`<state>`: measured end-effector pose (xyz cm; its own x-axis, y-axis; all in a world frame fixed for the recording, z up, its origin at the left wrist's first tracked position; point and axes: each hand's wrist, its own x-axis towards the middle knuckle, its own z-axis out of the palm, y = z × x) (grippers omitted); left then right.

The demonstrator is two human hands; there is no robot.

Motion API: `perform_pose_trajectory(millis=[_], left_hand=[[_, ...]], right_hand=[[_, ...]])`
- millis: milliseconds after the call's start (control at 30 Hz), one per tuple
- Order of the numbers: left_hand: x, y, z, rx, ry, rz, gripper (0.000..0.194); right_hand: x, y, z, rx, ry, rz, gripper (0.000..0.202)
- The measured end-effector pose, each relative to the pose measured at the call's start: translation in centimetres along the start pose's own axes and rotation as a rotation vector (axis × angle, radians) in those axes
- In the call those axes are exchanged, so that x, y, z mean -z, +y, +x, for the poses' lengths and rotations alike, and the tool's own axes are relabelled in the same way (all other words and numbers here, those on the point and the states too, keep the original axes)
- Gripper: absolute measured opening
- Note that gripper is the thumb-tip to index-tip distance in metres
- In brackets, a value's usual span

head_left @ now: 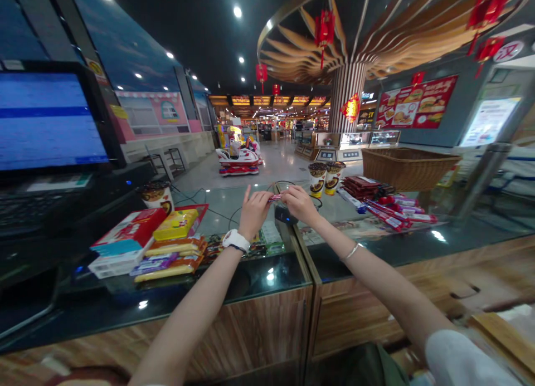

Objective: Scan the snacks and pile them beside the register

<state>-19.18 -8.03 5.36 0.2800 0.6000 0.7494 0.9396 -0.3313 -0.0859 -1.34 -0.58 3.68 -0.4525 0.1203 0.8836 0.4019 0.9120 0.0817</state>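
My left hand [253,214] and my right hand [299,205] meet in the middle, above the glass counter. Between them is a small, thin pink-red wrapped snack [275,198], pinched at one end by each hand. My left index finger sticks up, while the other fingers close on the wrapper. Fingers hide most of the snack, so its exact kind cannot be made out. Just below my right hand, a small black device [286,215] with a blue light sits on the counter, with a dark cable by it.
Left on the counter are a monitor [45,118], a red box [129,230], a yellow packet [175,224], several snack packs [171,266] and a cup [156,196]. Right are two cups [317,180], brown packets [361,188], red-purple sticks [388,213] and a wicker basket [409,169].
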Motion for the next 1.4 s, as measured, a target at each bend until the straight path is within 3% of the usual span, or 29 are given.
perform_pose_trajectory(millis=[67,167,267,400,567,1267,1400], left_hand=[[0.1,-0.5,-0.3,0.028,-0.007,0.015,0.022],[0.1,-0.7,-0.6,0.057,-0.021,0.033,0.021],[0.1,-0.5,-0.7,0.059,-0.032,0.024,0.021],[0.1,-0.1,-0.8,0.067,-0.041,-0.008,0.023],[0.0,0.3,-0.8,0.046,-0.058,-0.022,0.03],[-0.7,0.0,-1.1,-0.056,-0.003,-0.016,0.026],[-0.8,-0.3,-1.2,-0.047,0.012,0.027,0.026]], right_hand=[[-0.4,-0.3,-0.1,-0.061,0.034,0.055,0.018],[-0.2,-0.2,-0.8,-0.141,0.079,0.121,0.032],[0.5,0.5,-1.9,-0.162,0.029,0.134,0.033],[0.8,1.6,-2.6,-0.151,-0.056,0.094,0.026],[0.7,2.2,-2.7,-0.152,-0.042,0.103,0.024],[0.1,1.2,-2.6,-0.135,-0.069,0.182,0.029],[0.6,1.3,-2.5,-0.131,-0.067,0.1,0.029]])
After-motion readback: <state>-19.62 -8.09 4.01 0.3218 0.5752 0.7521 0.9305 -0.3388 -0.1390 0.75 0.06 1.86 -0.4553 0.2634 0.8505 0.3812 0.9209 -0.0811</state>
